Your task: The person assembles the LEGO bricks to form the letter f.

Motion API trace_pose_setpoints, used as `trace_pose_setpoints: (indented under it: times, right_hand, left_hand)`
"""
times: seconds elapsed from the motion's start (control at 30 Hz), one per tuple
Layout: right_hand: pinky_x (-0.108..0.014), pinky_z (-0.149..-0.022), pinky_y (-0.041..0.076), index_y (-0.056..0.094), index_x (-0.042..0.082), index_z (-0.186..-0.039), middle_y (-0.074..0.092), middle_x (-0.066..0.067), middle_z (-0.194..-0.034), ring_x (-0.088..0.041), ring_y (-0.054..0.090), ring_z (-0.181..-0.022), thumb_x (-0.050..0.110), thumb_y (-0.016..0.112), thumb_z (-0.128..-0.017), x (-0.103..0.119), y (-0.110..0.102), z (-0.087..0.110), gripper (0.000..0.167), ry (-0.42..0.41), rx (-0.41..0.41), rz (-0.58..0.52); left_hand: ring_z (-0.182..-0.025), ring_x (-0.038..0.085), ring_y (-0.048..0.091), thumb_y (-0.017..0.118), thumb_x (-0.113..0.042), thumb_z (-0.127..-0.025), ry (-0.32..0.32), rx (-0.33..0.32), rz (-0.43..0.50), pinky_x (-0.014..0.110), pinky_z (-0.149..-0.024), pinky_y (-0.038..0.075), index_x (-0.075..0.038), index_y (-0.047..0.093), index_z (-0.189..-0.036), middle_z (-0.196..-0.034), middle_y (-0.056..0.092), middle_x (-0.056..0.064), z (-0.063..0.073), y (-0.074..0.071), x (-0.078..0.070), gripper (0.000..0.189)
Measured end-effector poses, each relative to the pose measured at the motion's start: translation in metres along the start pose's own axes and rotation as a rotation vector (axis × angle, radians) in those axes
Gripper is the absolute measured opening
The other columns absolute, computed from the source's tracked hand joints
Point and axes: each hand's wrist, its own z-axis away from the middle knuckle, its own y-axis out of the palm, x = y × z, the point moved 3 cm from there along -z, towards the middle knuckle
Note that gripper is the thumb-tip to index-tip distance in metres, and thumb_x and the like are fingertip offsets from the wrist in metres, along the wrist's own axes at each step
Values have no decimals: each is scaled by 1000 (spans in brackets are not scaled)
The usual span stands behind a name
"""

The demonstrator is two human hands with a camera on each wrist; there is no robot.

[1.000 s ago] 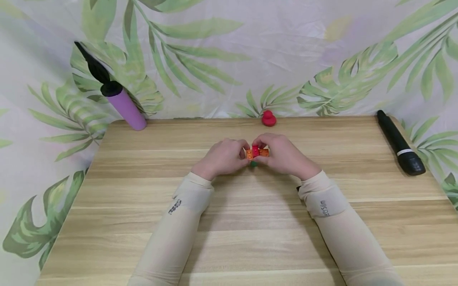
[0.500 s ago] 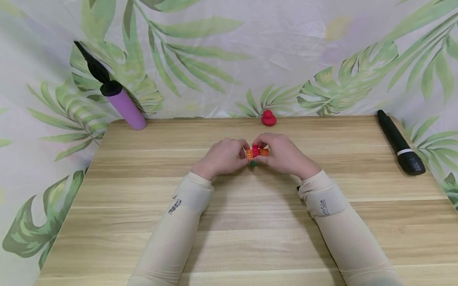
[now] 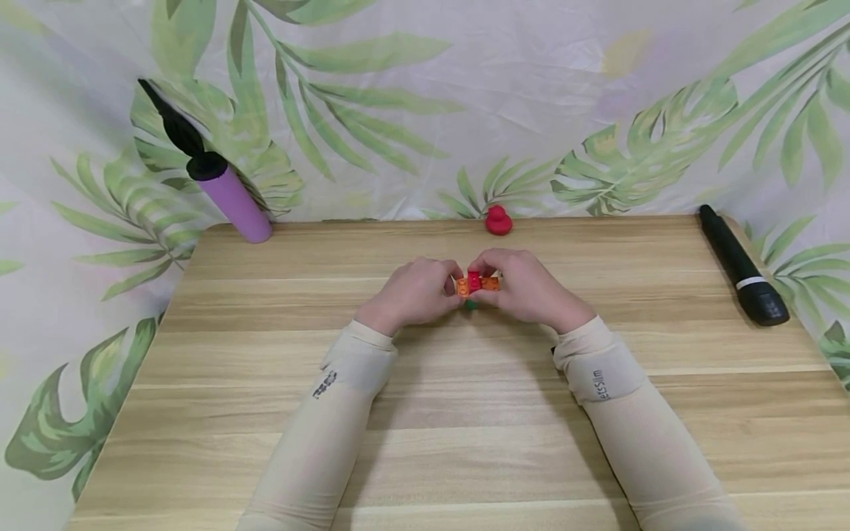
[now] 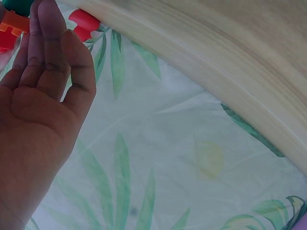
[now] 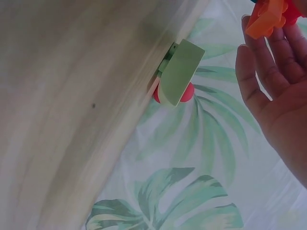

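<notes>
A small cluster of joined toy bricks sits between my two hands in the head view. It shows an orange brick (image 3: pixel 462 287) at the left, a red brick (image 3: pixel 474 281) in the middle and another orange brick (image 3: pixel 491 283) at the right. Below them peeks a dark green brick (image 3: pixel 470 304). My left hand (image 3: pixel 417 293) pinches the cluster's left side between thumb and fingers. From the right, my right hand (image 3: pixel 524 287) grips the red and orange part. Fingers hide much of the cluster. In the right wrist view a light green brick (image 5: pixel 183 69) with a rounded end lies on the tabletop.
A red knob-shaped object (image 3: pixel 499 220) stands at the table's back edge. At the back left, a purple hand pump (image 3: pixel 235 198) with a black top leans against the patterned cloth. A black microphone (image 3: pixel 744 269) lies along the right edge of the wooden table (image 3: pixel 438 457).
</notes>
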Motion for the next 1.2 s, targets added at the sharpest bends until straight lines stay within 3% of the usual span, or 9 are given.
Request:
trace_pose_setpoints:
  times: [0.4, 0.6, 0.8, 0.9, 1.07, 1.2]
  right_hand:
    - [-42, -90, 56, 74, 10, -111, 75, -3, -101, -21, 69, -94, 22, 89, -88, 0, 1, 1, 30, -20, -15, 22]
    - [-42, -91, 56, 73, 10, -116, 75, -4, -105, -21, 68, -96, 24, 88, -90, 1, 1, 1, 33, 1, 18, 40]
    - [-49, -103, 53, 66, 12, -136, 73, -7, -126, -25, 67, -117, 32, 87, -90, -7, -12, 5, 54, 77, 99, -5]
    - [-54, -110, 49, 62, 10, -143, 69, -11, -136, -31, 64, -128, 33, 85, -91, -18, -25, 10, 61, 138, 96, -29]
    - [-60, -111, 45, 60, 7, -146, 65, -17, -143, -38, 58, -134, 25, 79, -97, -39, -43, 15, 56, 237, 34, 27]
    - [-62, -116, 41, 54, 10, -153, 55, -20, -155, -43, 52, -142, 17, 76, -97, -47, -38, 15, 61, 223, 43, 118]
  left_hand:
    - [-86, 17, 67, 72, -27, -99, 0, -2, -7, 35, -78, 56, -8, 70, -128, -99, 74, 1, 0, 0, -2, 35]
    - [-87, 18, 67, 72, -28, -99, -6, 6, -8, 35, -80, 56, -8, 69, -129, -100, 74, 1, 0, 1, -1, 35]
    - [-89, 18, 67, 72, -28, -99, -4, -1, -16, 37, -82, 57, -9, 69, -128, -100, 74, 1, -1, 2, 0, 35]
    - [-90, 18, 66, 72, -29, -99, -10, 6, -16, 37, -83, 56, -9, 69, -130, -101, 74, 1, -1, 3, 1, 37]
    - [-89, 18, 66, 72, -28, -99, -14, 12, -12, 36, -82, 56, -9, 68, -131, -101, 73, 1, 0, 3, 0, 38]
    - [-89, 18, 65, 72, -29, -99, -16, 14, -7, 36, -82, 56, -9, 68, -132, -101, 73, 0, 0, 3, -1, 39]
